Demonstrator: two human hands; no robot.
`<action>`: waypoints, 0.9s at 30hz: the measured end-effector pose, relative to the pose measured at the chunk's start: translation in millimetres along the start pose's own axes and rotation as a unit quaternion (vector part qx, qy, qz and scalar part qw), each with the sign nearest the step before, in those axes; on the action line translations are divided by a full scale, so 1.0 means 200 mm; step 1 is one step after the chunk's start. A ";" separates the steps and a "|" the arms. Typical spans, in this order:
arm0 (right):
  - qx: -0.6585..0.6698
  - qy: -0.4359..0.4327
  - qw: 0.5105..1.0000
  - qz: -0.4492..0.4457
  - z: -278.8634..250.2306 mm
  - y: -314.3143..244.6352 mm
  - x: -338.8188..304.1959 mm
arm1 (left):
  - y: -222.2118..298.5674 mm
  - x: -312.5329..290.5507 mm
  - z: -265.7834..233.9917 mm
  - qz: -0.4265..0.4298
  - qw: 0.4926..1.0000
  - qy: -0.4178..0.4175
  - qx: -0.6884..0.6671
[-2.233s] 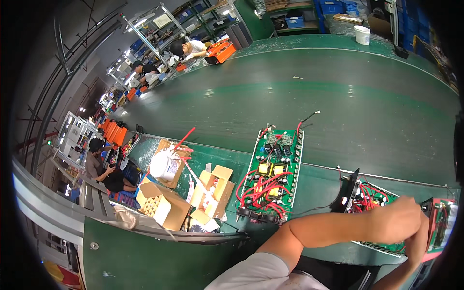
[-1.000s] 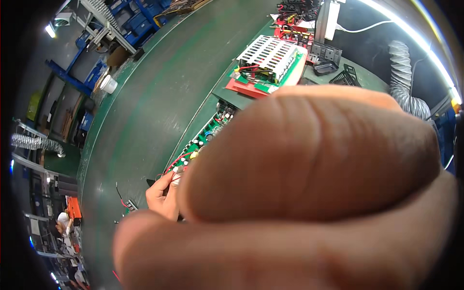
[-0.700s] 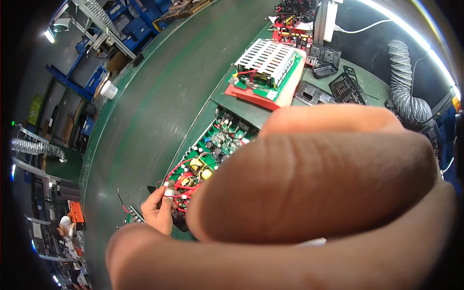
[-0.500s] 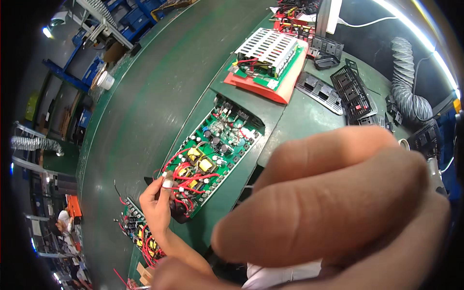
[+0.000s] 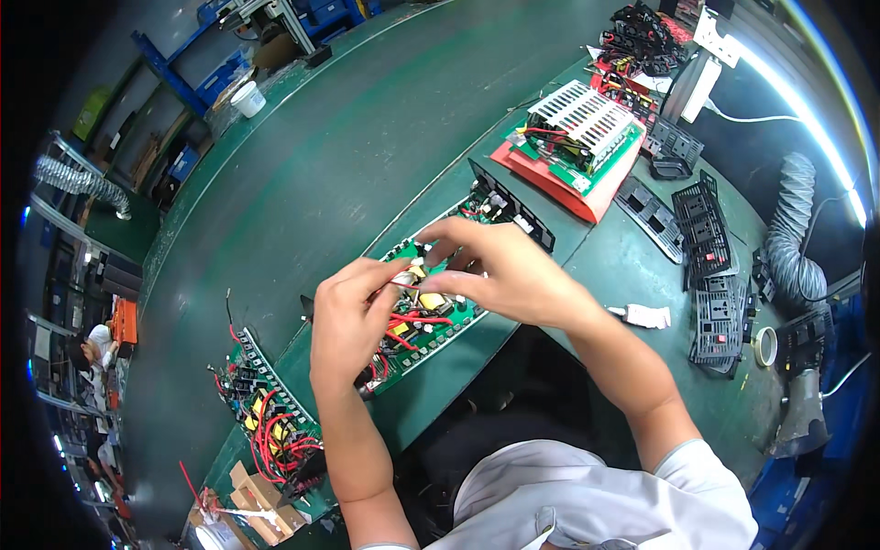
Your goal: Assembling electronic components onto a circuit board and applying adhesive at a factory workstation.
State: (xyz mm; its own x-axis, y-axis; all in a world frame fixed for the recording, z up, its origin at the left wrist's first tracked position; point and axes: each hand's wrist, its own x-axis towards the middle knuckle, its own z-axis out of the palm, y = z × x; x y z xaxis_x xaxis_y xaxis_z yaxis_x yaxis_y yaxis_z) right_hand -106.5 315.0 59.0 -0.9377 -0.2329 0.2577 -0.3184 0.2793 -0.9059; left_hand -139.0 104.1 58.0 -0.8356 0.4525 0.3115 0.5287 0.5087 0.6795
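A green circuit board (image 5: 431,353) with red wires, yellow-wrapped transformers and a black end panel (image 5: 490,197) lies on the bench in front of me. My left hand (image 5: 353,302) is over its left part, thumb and fingertips pinched on a thin red wire (image 5: 404,285); a small white piece shows at the fingertips. From the right, my right hand (image 5: 500,266) arches over the middle of the board. Its thumb and curved fingers stand apart, with board parts visible in the gap. Both hands cover much of the board.
Another wired board (image 5: 266,412) and a cardboard piece (image 5: 261,504) lie at lower left. A board under a slotted white cover (image 5: 587,115) rests on a red pad (image 5: 550,179) at back right. Black plastic panels (image 5: 706,229), a white tube (image 5: 646,316) and a tape roll (image 5: 765,346) are to the right.
My right hand has moved from close before the camera down to the board, beside my left hand. The view has shifted, and my left hand still pinches at the wires.
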 end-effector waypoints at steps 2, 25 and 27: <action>0.013 -0.042 0.997 0.070 0.04 0.03 0.06 | -0.02 0.02 0.01 0.002 1.000 -0.008 0.001; -0.206 0.131 0.969 -0.042 -0.11 0.15 0.11 | -0.11 0.04 -0.08 -0.050 0.994 0.070 -0.071; -0.251 0.156 0.952 -0.077 -0.12 0.12 0.10 | -0.12 0.05 -0.02 -0.008 0.979 0.119 -0.166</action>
State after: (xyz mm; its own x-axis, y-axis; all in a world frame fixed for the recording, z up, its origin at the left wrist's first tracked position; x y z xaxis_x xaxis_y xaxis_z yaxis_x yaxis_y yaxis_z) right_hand -137.3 339.9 50.1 -0.8452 -0.0407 0.5328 -0.4080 0.6931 -0.5943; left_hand -161.9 92.9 47.6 -0.8753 0.2431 0.4181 0.4707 0.2299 0.8518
